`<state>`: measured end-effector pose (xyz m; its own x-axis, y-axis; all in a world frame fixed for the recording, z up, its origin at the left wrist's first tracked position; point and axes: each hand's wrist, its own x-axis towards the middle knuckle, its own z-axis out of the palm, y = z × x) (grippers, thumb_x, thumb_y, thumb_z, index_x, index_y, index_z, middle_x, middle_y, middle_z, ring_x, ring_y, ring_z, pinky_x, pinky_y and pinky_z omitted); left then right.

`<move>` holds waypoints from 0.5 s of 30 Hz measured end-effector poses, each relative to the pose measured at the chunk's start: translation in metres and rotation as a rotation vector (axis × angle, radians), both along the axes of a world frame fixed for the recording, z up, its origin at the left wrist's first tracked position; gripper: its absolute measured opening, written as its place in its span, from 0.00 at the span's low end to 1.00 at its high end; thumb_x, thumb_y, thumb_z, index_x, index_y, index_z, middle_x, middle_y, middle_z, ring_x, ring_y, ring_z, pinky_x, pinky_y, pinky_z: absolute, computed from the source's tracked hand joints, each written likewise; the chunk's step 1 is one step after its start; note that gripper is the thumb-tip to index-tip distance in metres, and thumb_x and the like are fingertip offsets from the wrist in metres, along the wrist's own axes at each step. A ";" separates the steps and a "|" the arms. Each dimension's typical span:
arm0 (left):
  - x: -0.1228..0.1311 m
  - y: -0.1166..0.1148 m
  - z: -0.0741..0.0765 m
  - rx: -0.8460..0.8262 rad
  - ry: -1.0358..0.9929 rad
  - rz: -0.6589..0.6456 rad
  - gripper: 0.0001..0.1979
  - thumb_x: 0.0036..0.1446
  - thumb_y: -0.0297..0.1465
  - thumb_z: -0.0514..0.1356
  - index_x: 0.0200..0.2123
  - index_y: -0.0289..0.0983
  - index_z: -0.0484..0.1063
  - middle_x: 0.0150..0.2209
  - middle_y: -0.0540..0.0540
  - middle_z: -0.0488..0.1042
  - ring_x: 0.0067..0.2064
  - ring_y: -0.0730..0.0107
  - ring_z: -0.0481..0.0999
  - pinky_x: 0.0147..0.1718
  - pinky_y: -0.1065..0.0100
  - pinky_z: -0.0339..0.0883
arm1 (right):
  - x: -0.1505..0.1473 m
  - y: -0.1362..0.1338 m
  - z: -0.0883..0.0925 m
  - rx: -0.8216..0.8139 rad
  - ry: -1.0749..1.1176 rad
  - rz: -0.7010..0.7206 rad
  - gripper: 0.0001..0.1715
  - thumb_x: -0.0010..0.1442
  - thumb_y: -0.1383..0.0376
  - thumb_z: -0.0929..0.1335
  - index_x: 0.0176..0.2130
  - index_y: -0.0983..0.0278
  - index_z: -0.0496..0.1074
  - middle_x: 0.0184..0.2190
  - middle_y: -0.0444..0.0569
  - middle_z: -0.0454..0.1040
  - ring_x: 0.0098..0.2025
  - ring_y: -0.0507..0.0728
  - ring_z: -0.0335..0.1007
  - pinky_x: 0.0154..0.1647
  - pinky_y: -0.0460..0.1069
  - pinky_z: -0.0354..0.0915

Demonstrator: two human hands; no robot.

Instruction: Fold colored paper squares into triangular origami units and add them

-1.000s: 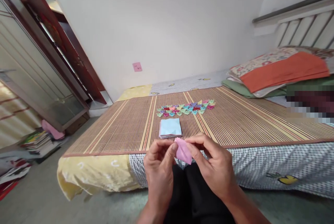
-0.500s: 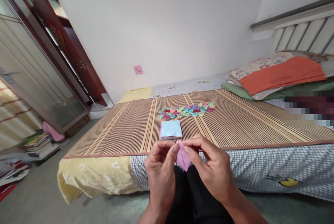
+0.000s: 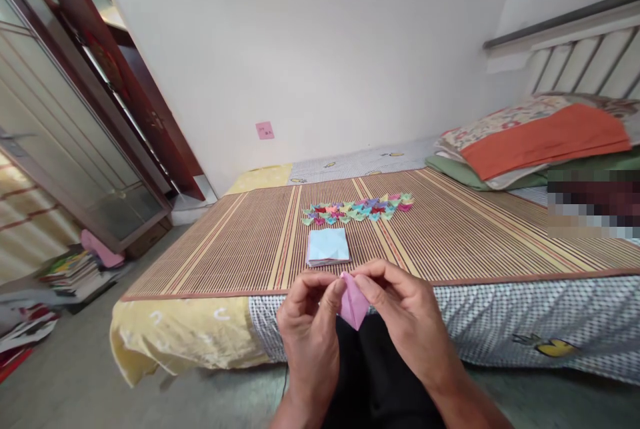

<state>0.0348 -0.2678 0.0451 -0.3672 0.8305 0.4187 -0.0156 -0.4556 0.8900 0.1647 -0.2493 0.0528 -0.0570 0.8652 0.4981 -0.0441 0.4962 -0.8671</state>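
A pink piece of folded origami paper (image 3: 354, 305), diamond-shaped with a crease down its middle, is held between both hands above my lap. My left hand (image 3: 310, 325) pinches its upper left edge between thumb and fingers. From the other side, the thumb and fingers of my right hand (image 3: 407, 319) grip it near the top. Just beyond the hands lies a stack of square paper (image 3: 328, 245), light blue on top. Behind that, several small folded paper pieces (image 3: 357, 209) in many colours stand in rows on the striped mat (image 3: 240, 242).
The mat covers a bed with a checked and yellow sheet (image 3: 190, 332). Pillows with an orange band (image 3: 545, 145) are piled at the right. A pink note (image 3: 265, 130) is stuck on the white wall. Books (image 3: 73, 272) lie on the floor at left, near a door.
My right thumb has shifted up toward the top of the pink paper, so more of its right side shows. Both hands still hold it.
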 end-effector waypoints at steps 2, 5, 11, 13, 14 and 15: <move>0.000 0.001 -0.002 0.009 0.026 0.006 0.06 0.59 0.33 0.70 0.33 0.38 0.78 0.29 0.50 0.78 0.31 0.71 0.77 0.33 0.72 0.71 | 0.001 0.001 0.001 0.003 -0.014 0.026 0.11 0.68 0.61 0.70 0.34 0.62 0.77 0.30 0.46 0.79 0.33 0.56 0.76 0.35 0.47 0.71; 0.000 0.003 -0.005 0.021 0.058 0.016 0.05 0.59 0.32 0.70 0.33 0.38 0.79 0.29 0.50 0.78 0.31 0.71 0.77 0.33 0.71 0.71 | 0.001 0.002 0.002 0.038 -0.038 0.028 0.12 0.68 0.62 0.69 0.32 0.62 0.76 0.29 0.45 0.76 0.32 0.55 0.73 0.35 0.47 0.69; 0.002 0.006 -0.003 0.062 0.089 0.008 0.05 0.60 0.32 0.69 0.32 0.38 0.79 0.29 0.49 0.78 0.32 0.69 0.78 0.34 0.71 0.72 | 0.002 0.005 0.002 0.112 -0.076 -0.004 0.11 0.69 0.66 0.69 0.33 0.62 0.76 0.31 0.45 0.76 0.34 0.54 0.73 0.37 0.47 0.67; 0.002 0.006 -0.003 0.050 0.100 0.006 0.05 0.60 0.32 0.69 0.32 0.38 0.79 0.29 0.49 0.78 0.32 0.69 0.78 0.33 0.71 0.72 | 0.002 0.005 0.001 0.101 -0.075 0.005 0.10 0.69 0.65 0.69 0.33 0.62 0.77 0.31 0.45 0.76 0.34 0.54 0.73 0.37 0.47 0.67; 0.001 0.006 -0.003 0.036 0.109 0.003 0.06 0.60 0.32 0.69 0.32 0.38 0.79 0.29 0.49 0.78 0.31 0.69 0.77 0.33 0.71 0.71 | 0.003 0.005 0.001 0.088 -0.072 0.015 0.10 0.69 0.65 0.69 0.34 0.62 0.77 0.31 0.45 0.76 0.34 0.54 0.74 0.37 0.47 0.67; 0.000 0.006 -0.003 0.019 0.116 0.002 0.06 0.60 0.33 0.69 0.31 0.38 0.79 0.29 0.49 0.78 0.31 0.69 0.77 0.33 0.71 0.71 | 0.003 0.005 0.001 0.072 -0.069 0.031 0.10 0.69 0.65 0.69 0.34 0.62 0.77 0.31 0.45 0.77 0.34 0.54 0.74 0.37 0.47 0.67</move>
